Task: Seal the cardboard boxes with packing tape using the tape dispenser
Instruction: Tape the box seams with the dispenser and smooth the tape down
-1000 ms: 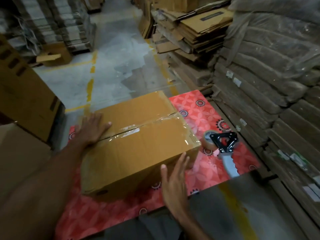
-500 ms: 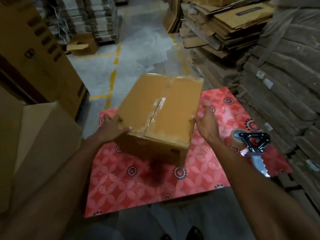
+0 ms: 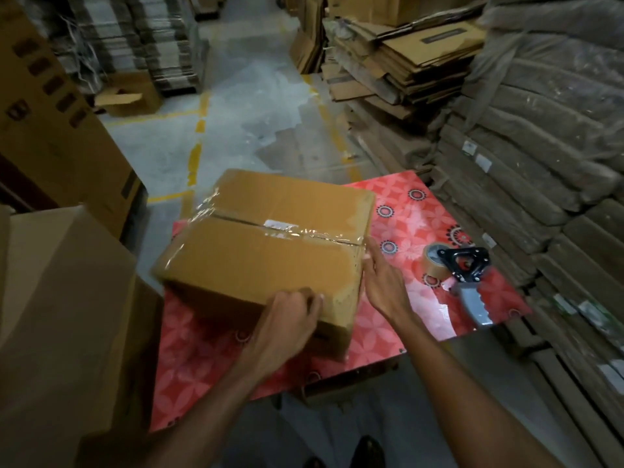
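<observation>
Turned since half a second ago, the cardboard box (image 3: pixel 263 244) now lies with its taped seam running left to right instead of pointing away, and both hands have shifted along it.

Head view: the box sits on a counter (image 3: pixel 422 214) covered in a red flowered sheet, and clear tape shines along the seam and down the box's left end. The left hand (image 3: pixel 287 319) grips the box's near top edge close to its right corner, fingers curled over the cardboard. The right hand (image 3: pixel 385 285) lies against the right side of the box just under the end of the seam, with its fingers straight and together and nothing held. Right of the box, apart from it and untouched, the tape dispenser (image 3: pixel 462 271) lies on the red sheet, its brown tape roll (image 3: pixel 434 261) toward the box and its grey handle pointing to the near edge.

Beyond the box stretches a grey concrete floor (image 3: pixel 236 106) marked with yellow lines (image 3: pixel 196 157). Stacks of flattened cardboard (image 3: pixel 405 69) stand beyond and to the right, and wrapped bundles (image 3: pixel 540 146) are piled along the right side. Left of the box stand large cartons (image 3: pixel 60 298). Below the counter's near edge a dark shoe (image 3: pixel 369 450) shows.
</observation>
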The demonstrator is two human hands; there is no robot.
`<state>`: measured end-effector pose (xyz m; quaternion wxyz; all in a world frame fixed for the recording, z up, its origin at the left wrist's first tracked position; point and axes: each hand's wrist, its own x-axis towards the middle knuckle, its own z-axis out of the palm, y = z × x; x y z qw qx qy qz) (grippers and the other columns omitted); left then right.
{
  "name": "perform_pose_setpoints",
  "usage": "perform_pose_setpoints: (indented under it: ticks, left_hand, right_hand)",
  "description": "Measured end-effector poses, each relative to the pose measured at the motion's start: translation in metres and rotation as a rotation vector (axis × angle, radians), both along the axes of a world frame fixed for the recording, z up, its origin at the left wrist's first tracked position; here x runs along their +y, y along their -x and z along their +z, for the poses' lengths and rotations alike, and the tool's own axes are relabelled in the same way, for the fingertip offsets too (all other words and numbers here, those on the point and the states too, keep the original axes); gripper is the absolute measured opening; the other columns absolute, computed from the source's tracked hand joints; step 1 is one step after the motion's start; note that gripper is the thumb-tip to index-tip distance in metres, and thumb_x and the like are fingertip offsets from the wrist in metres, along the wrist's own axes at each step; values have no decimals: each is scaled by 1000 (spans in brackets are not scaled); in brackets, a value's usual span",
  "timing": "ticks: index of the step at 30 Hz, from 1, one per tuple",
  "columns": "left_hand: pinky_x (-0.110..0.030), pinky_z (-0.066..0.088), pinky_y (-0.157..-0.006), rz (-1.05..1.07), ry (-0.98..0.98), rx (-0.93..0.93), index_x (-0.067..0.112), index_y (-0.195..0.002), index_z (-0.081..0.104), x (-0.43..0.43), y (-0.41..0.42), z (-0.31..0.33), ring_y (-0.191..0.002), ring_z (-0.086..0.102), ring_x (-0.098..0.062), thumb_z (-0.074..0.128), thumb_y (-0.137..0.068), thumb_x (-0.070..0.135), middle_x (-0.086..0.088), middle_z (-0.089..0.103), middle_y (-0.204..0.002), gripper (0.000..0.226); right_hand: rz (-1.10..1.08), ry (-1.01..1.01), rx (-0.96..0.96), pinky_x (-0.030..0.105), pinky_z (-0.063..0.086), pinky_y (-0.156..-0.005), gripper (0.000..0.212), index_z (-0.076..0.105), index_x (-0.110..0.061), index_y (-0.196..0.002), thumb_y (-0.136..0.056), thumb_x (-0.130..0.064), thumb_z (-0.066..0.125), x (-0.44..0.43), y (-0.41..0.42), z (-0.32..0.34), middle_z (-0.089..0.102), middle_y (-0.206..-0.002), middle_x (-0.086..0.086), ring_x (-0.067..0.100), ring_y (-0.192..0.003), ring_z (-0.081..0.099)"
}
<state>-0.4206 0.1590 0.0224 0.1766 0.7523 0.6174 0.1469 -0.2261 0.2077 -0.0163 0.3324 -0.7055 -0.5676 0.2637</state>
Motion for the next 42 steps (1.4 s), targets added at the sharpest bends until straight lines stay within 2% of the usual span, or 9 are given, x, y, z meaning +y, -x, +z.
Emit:
perform_pose_setpoints:
  ticks: [3, 5, 9, 16, 20, 24, 35, 38, 42]
  left_hand:
    - [-39, 38, -100, -92, -112, 99, 26, -127, 63, 44, 7, -10, -121, 52, -27, 52, -99, 47, -6, 58, -126, 37]
    - [-52, 19, -118, -203, -68, 261, 38, -153, 30, 65, 8, -23, -150, 19, -24, 37, -99, 61, 3, 26, -160, 58]
    - [-57, -8, -121, -389, -98, 362, 35, -160, -5, 82, -17, -36, -153, -18, -18, 12, -103, 59, 10, -13, -167, 63]
    - [-50, -13, -122, -423, -44, 340, 27, -160, -5, 124, -80, -33, -152, -17, -12, 7, -103, 58, 10, -9, -167, 66]
    - [-48, -11, -124, -460, -34, 371, 22, -160, -10, 144, -113, -34, -152, -18, -11, 6, -103, 58, 6, -14, -166, 68]
    - [-48, -9, -124, -425, -16, 341, 20, -159, -11, 156, -142, -38, -152, -18, -12, 5, -102, 59, 4, -15, -166, 71]
    - [-48, -4, -124, -408, 4, 350, 29, -160, -3, 165, -161, -31, -155, -7, -16, 12, -101, 64, 6, -8, -168, 70]
    - [-44, 24, -115, -276, -39, 38, 30, -151, 37, 181, -167, -16, -140, 34, -17, 39, -102, 54, 3, 39, -154, 55]
    - [-29, 50, -80, 163, 348, -914, 8, -115, 67, 214, -196, 10, -93, 62, -18, 59, -100, 34, -5, 68, -109, 30]
  right_hand:
    - [-12, 11, 110, 46, 50, -95, 56, 24, -37, -154, -102, -43, 44, -21, -6, 7, 62, -135, 6, 30, -116, 63]
    - [122, 80, 89, 48, 43, -108, 65, 23, -41, -152, -96, -49, 54, -39, 3, 8, 43, -154, -6, 21, -133, 50]
    - [211, 149, 51, 37, 19, -122, 78, 19, -38, -158, -94, -52, 59, -50, -2, -2, 14, -166, -17, 5, -152, 14]
    - [-31, 55, 338, 36, 45, -104, 45, 47, -29, -146, -103, -38, 53, -14, -79, -5, 55, -139, -8, 8, -118, 56]
    - [-432, 347, -100, 45, 51, -95, 48, 56, -10, -129, -86, -31, 59, 0, -176, -60, 65, -126, 19, 38, -112, 62]
    - [-399, 583, -241, 42, 53, -91, 52, 52, -1, -126, -88, -34, 66, 12, -214, -101, 63, -125, 21, 38, -114, 63]
    - [-461, 536, 151, 39, 50, -81, 42, 71, -1, -107, -88, -34, 54, 61, -233, -46, 68, -108, 20, 35, -95, 66]
    - [-337, 513, 661, 28, 35, -49, 16, 59, -11, -73, -67, -26, 55, 79, -242, -20, 50, -59, 9, 21, -43, 43]
    - [-35, 401, 1008, 25, 25, -44, 13, 53, -13, -74, -87, -15, 54, 90, -223, 38, 41, -58, 3, 15, -40, 31]
